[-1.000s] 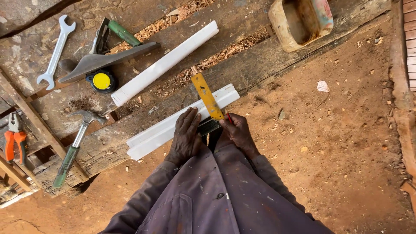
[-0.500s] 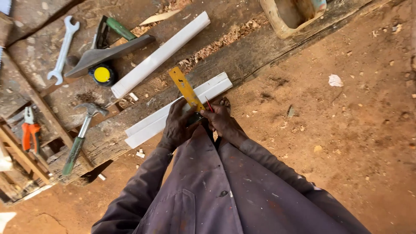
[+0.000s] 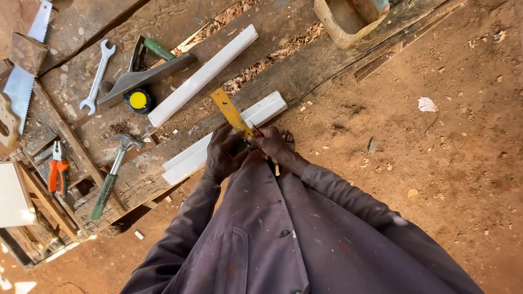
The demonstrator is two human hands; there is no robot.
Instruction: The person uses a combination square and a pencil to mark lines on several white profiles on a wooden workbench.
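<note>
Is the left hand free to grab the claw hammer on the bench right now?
Probably not: the left hand presses the yellow square on the white strip. The hammer itself lies uncovered nearby.

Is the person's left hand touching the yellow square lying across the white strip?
Touching. In the head view, the left hand presses its fingers over the lower end of the yellow square, with no gap, on the white strip.

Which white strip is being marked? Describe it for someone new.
On the rough plank bench, two white strips lie diagonally. It is the nearer strip, at the bench's front edge, under the left hand and the yellow square; the farther strip lies untouched beside the tape measure.
</note>
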